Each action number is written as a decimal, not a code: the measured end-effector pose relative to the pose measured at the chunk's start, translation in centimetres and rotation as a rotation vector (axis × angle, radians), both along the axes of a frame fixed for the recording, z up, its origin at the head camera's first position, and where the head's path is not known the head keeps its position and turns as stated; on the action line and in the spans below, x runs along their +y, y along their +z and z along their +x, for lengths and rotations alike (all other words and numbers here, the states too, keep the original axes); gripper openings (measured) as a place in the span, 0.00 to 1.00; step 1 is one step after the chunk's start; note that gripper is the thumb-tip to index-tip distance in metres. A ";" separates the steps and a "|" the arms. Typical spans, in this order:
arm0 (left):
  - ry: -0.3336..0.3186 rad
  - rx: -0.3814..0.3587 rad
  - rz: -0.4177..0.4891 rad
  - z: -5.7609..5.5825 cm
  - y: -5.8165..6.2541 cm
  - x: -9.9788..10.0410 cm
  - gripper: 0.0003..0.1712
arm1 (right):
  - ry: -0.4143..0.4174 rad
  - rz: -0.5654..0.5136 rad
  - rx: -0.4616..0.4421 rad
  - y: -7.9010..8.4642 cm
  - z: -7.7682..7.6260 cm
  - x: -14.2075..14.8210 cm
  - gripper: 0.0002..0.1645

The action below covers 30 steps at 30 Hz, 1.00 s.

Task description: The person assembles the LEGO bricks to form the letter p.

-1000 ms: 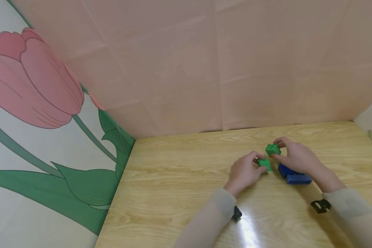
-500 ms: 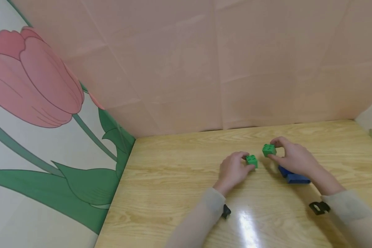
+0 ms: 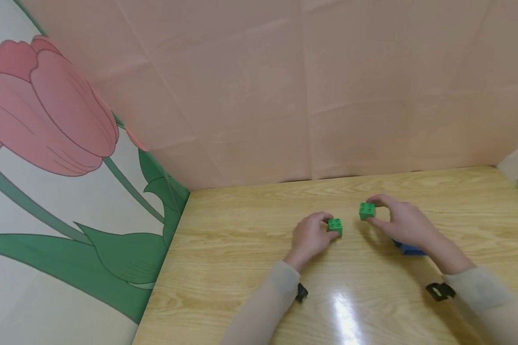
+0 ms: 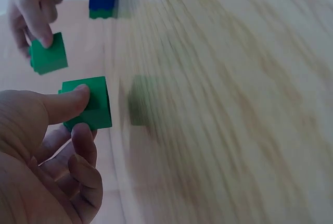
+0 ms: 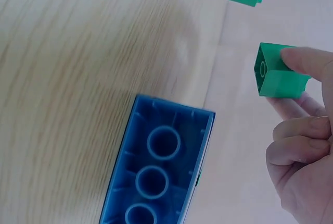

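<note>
My left hand [image 3: 309,238] pinches a small green building brick [image 3: 335,226] between thumb and fingers, studs facing up. In the left wrist view that brick [image 4: 100,110] shows a gap from its dark reflection on the tabletop. To its right, my right hand [image 3: 407,223] holds a second green brick [image 3: 366,211] by thumb and fingertips, also above the table. The right wrist view shows the hollow underside of this brick [image 5: 276,70]. Below my right wrist lies a blue brick [image 3: 411,250], partly hidden by the hand; its open side with round tubes faces the right wrist camera.
A bit of green [image 4: 101,13] shows against the blue brick in the left wrist view. The wood-grain table [image 3: 224,268] ends at a pink cloth backdrop [image 3: 250,120]. A tulip-printed panel [image 3: 69,115] borders the left side.
Both hands have moved left with their green bricks, the left hand farther, so the gap between the bricks has widened. The right hand now covers more of the blue brick.
</note>
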<state>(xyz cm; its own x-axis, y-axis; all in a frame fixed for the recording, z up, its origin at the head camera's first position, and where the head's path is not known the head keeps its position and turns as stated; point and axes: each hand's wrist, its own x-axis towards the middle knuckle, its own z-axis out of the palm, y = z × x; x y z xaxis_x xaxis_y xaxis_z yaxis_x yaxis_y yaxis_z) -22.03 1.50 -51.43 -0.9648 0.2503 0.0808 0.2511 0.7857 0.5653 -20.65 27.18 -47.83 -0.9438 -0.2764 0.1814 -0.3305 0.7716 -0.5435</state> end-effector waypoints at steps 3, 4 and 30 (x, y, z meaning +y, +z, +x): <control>-0.006 -0.008 0.005 0.0 -0.1 -0.4 0.23 | 0.012 -0.012 0.012 -0.1 0.2 -0.4 0.31; -0.009 -0.010 0.007 0.0 -0.1 -0.6 0.23 | 0.015 -0.018 0.014 -0.2 0.2 -0.6 0.30; -0.027 -0.050 0.022 -0.1 -0.5 -1.9 0.21 | 0.127 -0.117 0.028 -1.3 0.0 -5.1 0.28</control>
<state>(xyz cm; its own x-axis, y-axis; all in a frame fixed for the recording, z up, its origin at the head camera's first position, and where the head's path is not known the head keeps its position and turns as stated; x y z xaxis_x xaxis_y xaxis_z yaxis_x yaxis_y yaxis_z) -22.12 -0.37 -51.91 -0.9607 0.2750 0.0383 0.2430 0.7661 0.5950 -20.62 22.07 -49.17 -0.8968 -0.3684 0.2450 -0.4373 0.6548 -0.6164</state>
